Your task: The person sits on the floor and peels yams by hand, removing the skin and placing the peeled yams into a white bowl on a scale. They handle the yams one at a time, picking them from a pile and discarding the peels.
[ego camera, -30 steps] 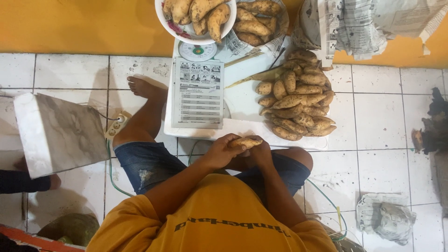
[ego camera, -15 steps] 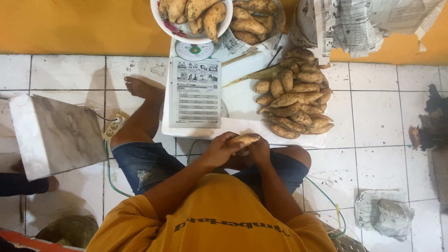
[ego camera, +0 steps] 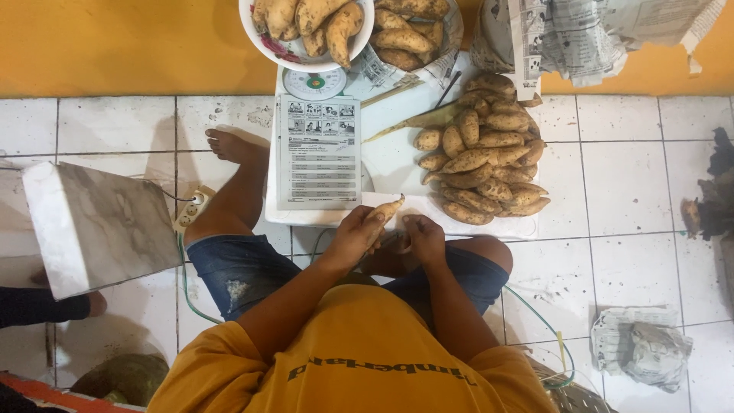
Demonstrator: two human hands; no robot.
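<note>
The left hand (ego camera: 355,237) is closed around a pale sweet potato (ego camera: 384,214), holding it tilted with its tip pointing far and right, just over the near edge of a white board (ego camera: 397,164). The right hand (ego camera: 424,235) sits just beside it with fingers curled narrow; whether it grips anything I cannot tell.

On the left part of the board lies a rectangular printed sheet (ego camera: 319,153), white with small pictures along its far edge and grey rows of text below. Beyond it stands a kitchen scale (ego camera: 314,82) with a round green-rimmed dial, bearing a white bowl (ego camera: 294,53) of sweet potatoes. To the right of the bowl is a newspaper-lined basket (ego camera: 428,30) of more, and a bundle of crumpled newspaper (ego camera: 596,34) leans against the orange wall.

A heap of sweet potatoes (ego camera: 482,164) fills the right part of the board, reaching its near and right edges (the middle strip of the board is bare). At left, a marble-patterned box (ego camera: 99,226) stands on the tiles; a wad of newspaper (ego camera: 638,348) lies near right, with open tile between it and the board.
</note>
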